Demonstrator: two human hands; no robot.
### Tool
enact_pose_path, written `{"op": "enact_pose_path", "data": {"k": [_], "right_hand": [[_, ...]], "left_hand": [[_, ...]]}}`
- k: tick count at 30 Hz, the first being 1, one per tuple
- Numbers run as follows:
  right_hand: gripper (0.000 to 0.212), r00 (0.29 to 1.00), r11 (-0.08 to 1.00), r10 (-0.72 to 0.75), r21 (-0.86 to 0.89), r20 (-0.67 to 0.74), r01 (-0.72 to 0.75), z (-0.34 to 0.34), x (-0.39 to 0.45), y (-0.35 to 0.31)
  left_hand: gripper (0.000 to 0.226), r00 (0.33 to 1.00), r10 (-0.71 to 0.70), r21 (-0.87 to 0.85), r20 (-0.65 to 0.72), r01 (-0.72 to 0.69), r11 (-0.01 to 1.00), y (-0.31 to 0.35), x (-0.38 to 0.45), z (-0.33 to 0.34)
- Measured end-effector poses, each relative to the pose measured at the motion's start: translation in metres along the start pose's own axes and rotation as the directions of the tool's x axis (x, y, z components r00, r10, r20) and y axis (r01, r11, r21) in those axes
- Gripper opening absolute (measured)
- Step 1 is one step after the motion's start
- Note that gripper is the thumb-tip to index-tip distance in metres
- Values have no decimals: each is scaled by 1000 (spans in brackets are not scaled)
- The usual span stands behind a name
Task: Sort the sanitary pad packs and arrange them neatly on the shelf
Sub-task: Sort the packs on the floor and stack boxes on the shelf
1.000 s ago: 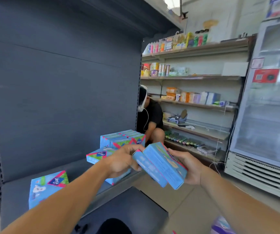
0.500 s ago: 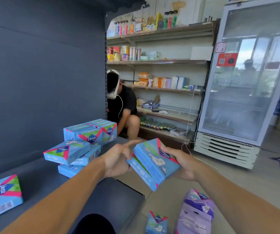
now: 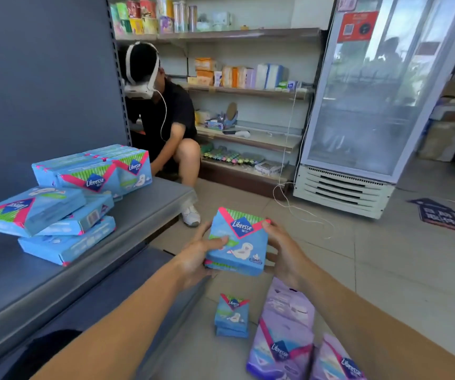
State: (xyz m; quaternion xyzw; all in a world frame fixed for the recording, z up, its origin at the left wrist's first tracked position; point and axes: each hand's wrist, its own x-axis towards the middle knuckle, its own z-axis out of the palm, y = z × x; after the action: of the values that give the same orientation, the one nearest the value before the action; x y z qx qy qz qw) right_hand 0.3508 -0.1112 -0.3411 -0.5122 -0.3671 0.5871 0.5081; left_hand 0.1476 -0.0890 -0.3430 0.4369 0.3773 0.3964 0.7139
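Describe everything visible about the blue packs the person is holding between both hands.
The held blue packs are two flat Libresse packs stacked face up, the lower one showing only as an edge beneath. The top face is glossy blue with a pink V band, green stripes, a dark blue logo diamond and a white pad drawing. They tilt slightly, above the floor beside the grey shelf. The left hand grips the left edge, the right hand the right edge.

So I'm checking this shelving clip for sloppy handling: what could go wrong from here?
1. The left hand and right hand hold two stacked blue packs by their edges; the lower one could slip from that grip.
2. The leaning pile of blue packs on the grey shelf looks uneven, so adding more may topple it.
3. The purple packs and blue packs on the floor lie near the person, easy to step on.
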Motion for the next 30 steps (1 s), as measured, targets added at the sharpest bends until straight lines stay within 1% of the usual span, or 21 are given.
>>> {"op": "enact_pose_path", "data": {"k": [1,4,6,9,12,14,16,20,22,25,29,30], "right_hand": [[31,1000,1000,12,-20,2,-12,-1,2,13],[45,999,994,13,-111,-29,-16,-1,14,47],[46,997,988,-5,-155,-78,-7,-2,23,67],[46,991,965,-10,-261,-137,-27,-9,45,107],[63,984,921,-10,-384,-177,-60,-15,69,144],[71,984,917,-1,-393,-179,-71,-22,92,175],[77,979,913,19,-396,-201,-99,-25,108,197],[64,970,876,53,-454,-238,-160,-35,136,238],[65,960,873,103,-440,-259,-212,-40,152,258],[76,938,880,174,-380,-301,-285,-44,175,285],[90,920,855,230,-385,-318,-347,-57,209,332],[91,914,841,252,-395,-318,-369,-56,212,335]], "left_hand": [[69,999,5,-31,-36,-7,1000,-12,6,0],[64,996,-2,-37,-93,-1,999,-49,23,-4],[64,994,-13,9,-109,14,1000,-73,33,-8],[43,983,-23,55,-183,33,998,-107,53,-12],[27,970,-20,212,-241,73,975,-138,77,-21],[25,961,-24,318,-276,115,941,-158,96,-29],[25,951,-47,357,-305,160,920,-179,116,-39],[22,920,-90,423,-381,261,868,-225,153,-58],[24,909,-128,432,-397,309,847,-247,170,-70],[24,889,-171,455,-425,372,809,-277,194,-86],[20,861,-195,473,-470,432,768,-298,212,-96],[21,857,-197,478,-476,441,760,-300,213,-97]]}}
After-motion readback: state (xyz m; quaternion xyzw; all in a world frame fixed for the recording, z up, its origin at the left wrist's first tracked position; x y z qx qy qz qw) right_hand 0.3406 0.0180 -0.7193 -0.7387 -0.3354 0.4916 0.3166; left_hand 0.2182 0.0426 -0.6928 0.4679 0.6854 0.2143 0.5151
